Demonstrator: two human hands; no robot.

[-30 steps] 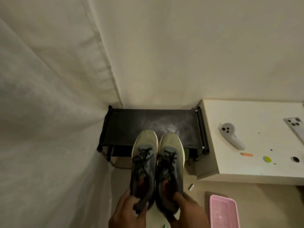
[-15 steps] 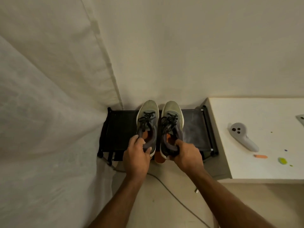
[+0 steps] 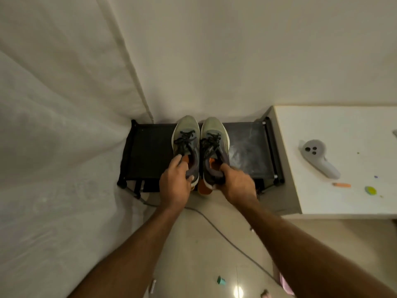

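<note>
**Heels in the hands, toes to the wall**

The left hand [image 3: 175, 186] grips the heel collar of the left shoe [image 3: 186, 138], fingers hooked into its opening. The right hand [image 3: 237, 186] grips the heel of the right shoe [image 3: 214, 136] the same way. Each hand sits at the near end of its own shoe, so neither is closer.

Both shoes lie side by side, just apart, over the middle of the black shoe rack [image 3: 150, 153]. Their long axes run straight away from the person, toes close to the wall [image 3: 214, 72], heels overhanging the rack's front edge. Whether the soles rest fully on the shelf cannot be told.

Any seating push would likely run forward along that axis. A white table [image 3: 343, 201] stands to the right.
</note>
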